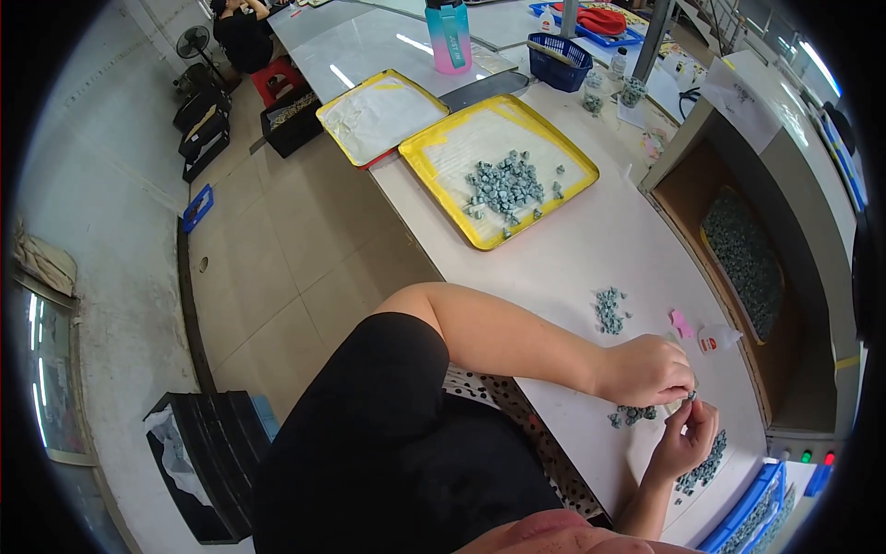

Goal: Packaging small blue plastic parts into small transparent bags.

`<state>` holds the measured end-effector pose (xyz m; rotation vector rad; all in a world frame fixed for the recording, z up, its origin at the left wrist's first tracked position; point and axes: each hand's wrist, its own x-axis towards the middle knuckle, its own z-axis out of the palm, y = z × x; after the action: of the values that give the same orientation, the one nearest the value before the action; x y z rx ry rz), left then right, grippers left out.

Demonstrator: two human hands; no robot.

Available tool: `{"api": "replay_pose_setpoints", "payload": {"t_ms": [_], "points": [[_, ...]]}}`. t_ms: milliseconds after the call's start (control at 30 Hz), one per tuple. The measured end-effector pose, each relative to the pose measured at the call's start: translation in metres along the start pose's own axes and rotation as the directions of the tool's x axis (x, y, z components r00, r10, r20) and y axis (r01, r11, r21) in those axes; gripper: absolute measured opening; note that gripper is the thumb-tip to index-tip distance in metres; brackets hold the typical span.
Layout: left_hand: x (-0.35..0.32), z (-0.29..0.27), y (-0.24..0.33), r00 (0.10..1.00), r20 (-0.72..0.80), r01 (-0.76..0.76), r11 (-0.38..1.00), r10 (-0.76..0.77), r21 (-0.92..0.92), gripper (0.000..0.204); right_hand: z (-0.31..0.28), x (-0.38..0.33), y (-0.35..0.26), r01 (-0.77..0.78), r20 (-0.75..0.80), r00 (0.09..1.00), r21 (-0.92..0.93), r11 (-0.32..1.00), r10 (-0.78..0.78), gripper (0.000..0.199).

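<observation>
Part [690, 395], tiny and grey, is being pinched between both hands just above the surface [572, 258]; left hand [646, 369] is closing on it from above, right hand [688, 441] is gripping from below; keeping it over the pile [632, 415] would likely be catching any drop; glue bottle [718, 341] is lying near.

We see a beige tiled floor [277, 249], a long white table [591, 268], a fan [194, 42] by the wall and a red stool [277, 78].
</observation>
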<state>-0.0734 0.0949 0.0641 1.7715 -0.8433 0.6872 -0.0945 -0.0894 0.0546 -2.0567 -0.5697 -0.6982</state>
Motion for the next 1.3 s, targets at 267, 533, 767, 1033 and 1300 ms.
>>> {"api": "replay_pose_setpoints", "payload": {"t_ms": [267,533,767,1033,1300], "points": [[0.004,0.012,-0.010,0.999,0.025,-0.034,0.999,0.034,0.027,0.009,-0.009,0.003,0.012,0.095,0.033,0.995,-0.128,0.987,-0.091,0.007],[0.026,0.060,-0.055,0.996,0.023,0.086,0.996,-0.086,-0.034,0.011,-0.014,0.034,0.073,0.063,0.046,0.997,-0.003,0.998,-0.063,0.015],[0.039,0.116,-0.061,0.985,0.051,0.169,0.980,-0.165,-0.106,0.008,-0.046,0.031,0.118,0.054,-0.005,0.999,0.071,0.996,-0.054,0.018],[0.040,0.126,-0.056,0.979,0.084,0.192,0.976,-0.184,-0.107,0.006,-0.057,0.026,0.123,0.050,0.006,0.999,0.042,0.998,-0.050,0.018],[0.040,0.125,-0.059,0.972,0.113,0.216,0.971,-0.204,-0.102,0.005,-0.058,0.026,0.121,0.020,0.037,0.999,0.037,0.999,-0.022,0.015]]}}
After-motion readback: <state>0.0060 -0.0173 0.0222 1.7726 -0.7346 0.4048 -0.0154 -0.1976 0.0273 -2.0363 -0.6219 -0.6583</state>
